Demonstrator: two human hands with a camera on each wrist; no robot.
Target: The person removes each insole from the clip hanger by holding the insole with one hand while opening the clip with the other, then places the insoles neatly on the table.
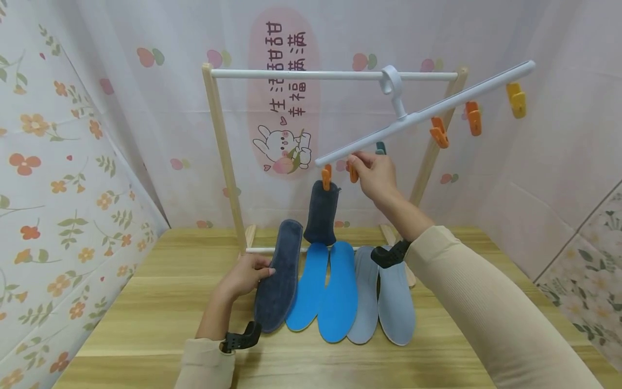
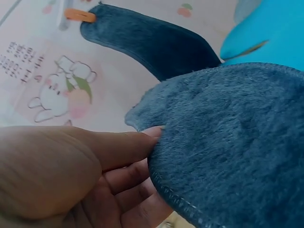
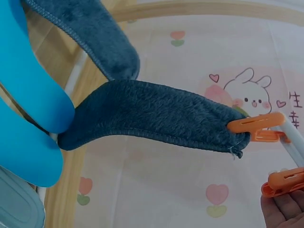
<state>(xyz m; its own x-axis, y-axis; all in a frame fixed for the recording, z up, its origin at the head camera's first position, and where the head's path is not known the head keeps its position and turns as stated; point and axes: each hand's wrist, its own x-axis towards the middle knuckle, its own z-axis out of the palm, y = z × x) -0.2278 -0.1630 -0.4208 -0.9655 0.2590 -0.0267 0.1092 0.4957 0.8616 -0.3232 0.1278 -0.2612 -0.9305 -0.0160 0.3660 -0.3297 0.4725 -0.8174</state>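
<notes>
Near the table's left-middle, my left hand [image 1: 249, 276] pinches the edge of a dark blue fuzzy insole [image 1: 279, 292] between thumb and fingers. Another dark blue insole [image 1: 320, 216] hangs from an orange clothespin [image 1: 326, 178] at the low left end of a white clip hanger [image 1: 437, 111]. The hanger's hook is at the rack's top bar, and the hanger slopes down to the left. Up at the hanger, my right hand [image 1: 378, 177] grips a second orange clothespin [image 3: 287, 180], beside the one holding the insole. Part of that clothespin is hidden by the fingers.
Two bright blue insoles [image 1: 337, 292] and two grey insoles [image 1: 396, 302] lie side by side on the wooden table [image 1: 146, 319]. A wooden rack [image 1: 224, 146] with a white top bar [image 1: 301, 74] stands behind them. Orange, yellow [image 1: 516, 101] and dark green [image 1: 381, 147] clothespins hang from the hanger.
</notes>
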